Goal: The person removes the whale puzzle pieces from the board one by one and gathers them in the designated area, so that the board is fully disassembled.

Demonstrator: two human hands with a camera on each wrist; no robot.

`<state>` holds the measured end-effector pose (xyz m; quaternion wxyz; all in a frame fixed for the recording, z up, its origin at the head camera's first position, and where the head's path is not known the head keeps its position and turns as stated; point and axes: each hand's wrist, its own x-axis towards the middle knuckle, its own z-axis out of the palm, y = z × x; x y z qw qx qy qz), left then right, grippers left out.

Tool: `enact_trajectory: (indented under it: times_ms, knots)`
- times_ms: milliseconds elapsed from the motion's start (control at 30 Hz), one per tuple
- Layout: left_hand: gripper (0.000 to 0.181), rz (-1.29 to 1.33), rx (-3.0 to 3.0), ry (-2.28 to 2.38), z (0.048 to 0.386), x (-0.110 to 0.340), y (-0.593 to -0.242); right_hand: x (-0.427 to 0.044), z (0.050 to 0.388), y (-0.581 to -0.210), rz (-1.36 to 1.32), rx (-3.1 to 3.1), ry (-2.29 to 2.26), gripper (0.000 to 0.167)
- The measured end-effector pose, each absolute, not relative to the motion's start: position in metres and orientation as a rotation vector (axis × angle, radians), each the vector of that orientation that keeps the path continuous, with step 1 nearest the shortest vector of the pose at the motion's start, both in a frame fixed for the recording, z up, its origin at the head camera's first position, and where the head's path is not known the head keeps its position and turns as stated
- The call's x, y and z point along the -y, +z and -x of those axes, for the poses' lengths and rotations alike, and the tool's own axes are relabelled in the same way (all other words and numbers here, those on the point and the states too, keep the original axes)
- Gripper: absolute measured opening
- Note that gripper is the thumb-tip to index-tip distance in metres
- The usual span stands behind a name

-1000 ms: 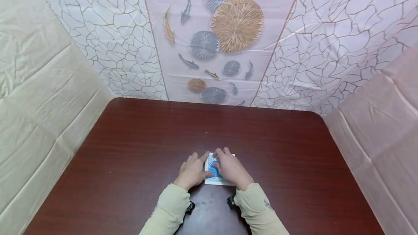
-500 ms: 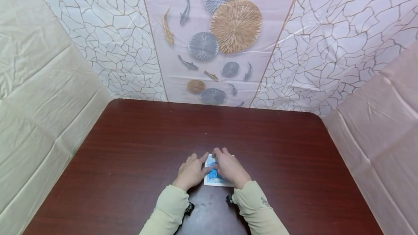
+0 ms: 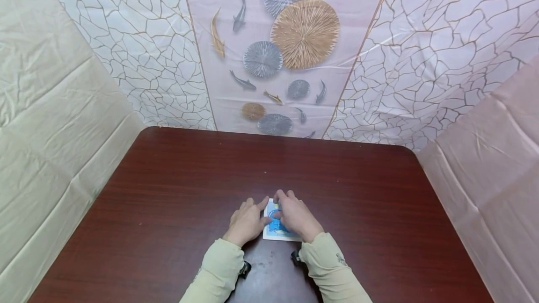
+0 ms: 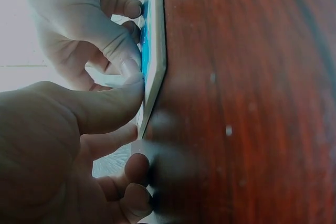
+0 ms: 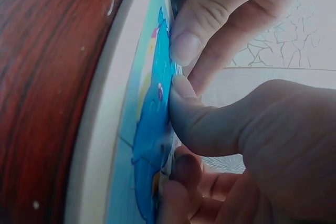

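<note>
hands (image 3: 245, 222) (image 3: 299, 219) close together, fingers (image 5: 186, 48) on board (image 3: 278, 235)

Glossy wood-grained tabletop (image 3: 189, 176), smooth picture board (image 5: 123, 135), creased cloth backdrop (image 3: 269, 90).

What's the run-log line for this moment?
flat white-bordered blue picture board: on dark-red wooden table | left hand: touching board's left part | right hand: touching board's face

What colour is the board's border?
Off-white; the board's border shows best in the right wrist view.
</note>
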<state>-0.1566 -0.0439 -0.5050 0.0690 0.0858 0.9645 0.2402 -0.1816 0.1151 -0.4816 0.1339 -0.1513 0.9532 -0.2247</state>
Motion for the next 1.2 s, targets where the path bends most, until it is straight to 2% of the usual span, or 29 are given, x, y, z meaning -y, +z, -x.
enact_trajectory:
  times_ms: [1200]
  knots:
    - [0.061, -0.240, -2.916, 0.703, 0.1581, 0.0430, -0.5049, -0.1126, 0.1823, -0.4821, 0.382, -2.761, -0.693, 0.029]
